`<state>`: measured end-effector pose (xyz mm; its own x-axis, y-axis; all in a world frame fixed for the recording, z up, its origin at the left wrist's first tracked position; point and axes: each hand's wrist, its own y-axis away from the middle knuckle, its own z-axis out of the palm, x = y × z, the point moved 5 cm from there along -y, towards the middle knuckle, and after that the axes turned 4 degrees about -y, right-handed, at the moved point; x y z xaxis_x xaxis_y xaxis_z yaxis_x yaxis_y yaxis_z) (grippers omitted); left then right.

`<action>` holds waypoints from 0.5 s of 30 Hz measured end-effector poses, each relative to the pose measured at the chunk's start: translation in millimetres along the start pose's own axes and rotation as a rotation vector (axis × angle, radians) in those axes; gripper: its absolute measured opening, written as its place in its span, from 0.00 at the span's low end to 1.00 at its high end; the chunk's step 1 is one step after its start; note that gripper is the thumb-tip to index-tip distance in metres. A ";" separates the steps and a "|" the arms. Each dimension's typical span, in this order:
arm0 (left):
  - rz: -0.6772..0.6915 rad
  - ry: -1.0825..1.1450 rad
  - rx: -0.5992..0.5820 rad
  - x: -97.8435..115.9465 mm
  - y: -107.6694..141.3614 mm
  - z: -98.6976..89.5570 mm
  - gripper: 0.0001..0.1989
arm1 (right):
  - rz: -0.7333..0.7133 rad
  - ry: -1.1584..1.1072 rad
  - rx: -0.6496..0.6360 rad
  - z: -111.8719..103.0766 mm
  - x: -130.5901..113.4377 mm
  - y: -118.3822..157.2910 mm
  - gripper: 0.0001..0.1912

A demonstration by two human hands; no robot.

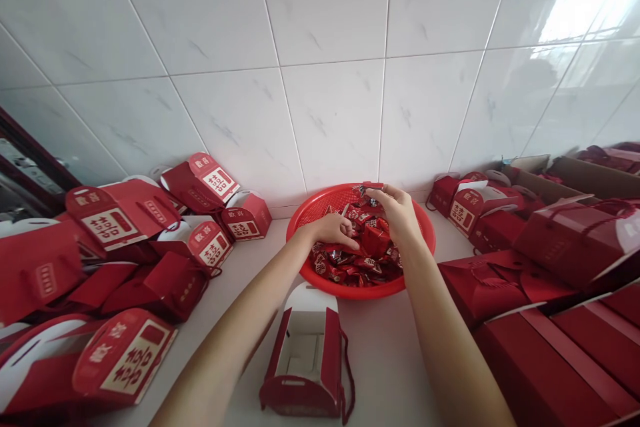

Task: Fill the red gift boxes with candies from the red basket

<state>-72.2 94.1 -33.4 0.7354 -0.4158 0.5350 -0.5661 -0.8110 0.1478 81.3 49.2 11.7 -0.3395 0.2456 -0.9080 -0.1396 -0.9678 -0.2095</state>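
A red plastic basket (361, 292) holds many red-wrapped candies (367, 263). My right hand (400, 210) is over its right side, thumb and fingers closed on a red-wrapped candy (373, 186) near the back rim. Lower and to the left, my left hand (333, 229) dips in among the candies with its fingers curled; whatever lies in them is hidden. In front of the basket stands an open red gift box (303, 390), white inside, with nothing in it and a dark red cord handle (349, 373) hanging at its right.
Red gift boxes with white-and-red character labels (113, 223) are piled along the left. More red boxes (540, 347) and an open carton (530, 164) crowd the right. A white tiled wall (330, 113) rises right behind the basket.
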 end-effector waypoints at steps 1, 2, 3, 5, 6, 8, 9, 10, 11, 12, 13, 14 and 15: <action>0.044 -0.064 -0.025 6.9 0.1 3.0 0.18 | -0.003 0.003 -0.001 -0.2 -0.1 0.1 0.19; 0.075 -0.132 -0.047 12.6 -0.1 5.9 0.20 | -0.005 0.003 0.002 -0.6 -0.1 0.2 0.18; 0.089 -0.195 -0.064 16.6 -0.7 8.2 0.19 | -0.006 0.004 0.009 -1.1 -0.1 0.3 0.18; 0.089 -0.310 -0.064 20.9 -2.4 9.3 0.14 | -0.006 0.007 0.023 -1.9 -0.1 0.2 0.17; 0.082 -0.359 -0.037 21.7 -3.1 7.7 0.09 | -0.005 0.007 0.023 -1.9 -0.1 0.1 0.17; 0.049 -0.457 0.048 20.8 -3.8 1.2 0.06 | -0.001 0.001 0.010 -1.0 0.0 -0.1 0.17; 0.024 -0.498 0.084 19.0 -3.7 -2.1 0.10 | 0.001 -0.004 0.002 -0.5 0.0 -0.3 0.17; -0.001 -0.527 0.101 16.6 -3.6 -4.4 0.12 | 0.004 -0.007 -0.003 -0.1 0.1 -0.4 0.17; -0.019 -0.539 0.096 13.7 -3.5 -5.3 0.13 | 0.009 -0.008 -0.004 0.0 0.4 -0.6 0.17; -0.027 -0.535 0.076 10.9 -3.7 -4.8 0.13 | 0.016 -0.008 -0.001 -0.2 0.8 -0.7 0.17; -0.022 -0.519 0.045 8.6 -4.0 -3.1 0.12 | 0.023 -0.007 0.004 -0.5 1.3 -1.0 0.17; -0.008 -0.500 0.013 6.9 -4.5 -0.6 0.12 | 0.027 -0.008 0.007 -0.7 1.7 -1.2 0.16; 0.017 -0.466 -0.018 6.2 -5.2 2.4 0.11 | 0.027 -0.009 0.008 -0.8 2.0 -1.4 0.16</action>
<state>-63.7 94.7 -32.9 0.8123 -0.5733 0.1072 -0.5832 -0.7966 0.1588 81.6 51.0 9.9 -0.3519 0.2194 -0.9100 -0.1372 -0.9737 -0.1817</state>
